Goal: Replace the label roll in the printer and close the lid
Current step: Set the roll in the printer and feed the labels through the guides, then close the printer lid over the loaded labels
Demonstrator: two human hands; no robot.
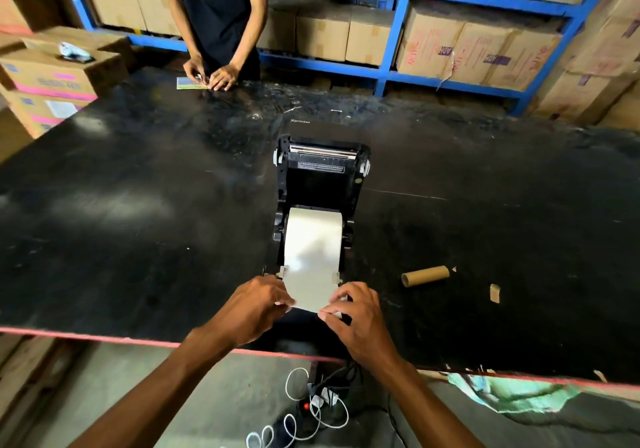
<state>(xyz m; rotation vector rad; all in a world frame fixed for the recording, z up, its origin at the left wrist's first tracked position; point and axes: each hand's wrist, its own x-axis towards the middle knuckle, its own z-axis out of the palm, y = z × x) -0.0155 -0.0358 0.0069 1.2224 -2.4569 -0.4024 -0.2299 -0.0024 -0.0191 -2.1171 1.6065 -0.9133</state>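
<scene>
Two hands: left hand [258,304], right hand [360,312], pinch one label strip [311,260]; one printer [320,184].

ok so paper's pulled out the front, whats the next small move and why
Probably lay the label strip flat between the two side guides and let go. The left hand and right hand pinch its front corners, and the printer lid stands open, so it can't close until the hands clear.

Cartons [323,33] on blue shelving [391,28]; cables [311,409] underfoot
</scene>
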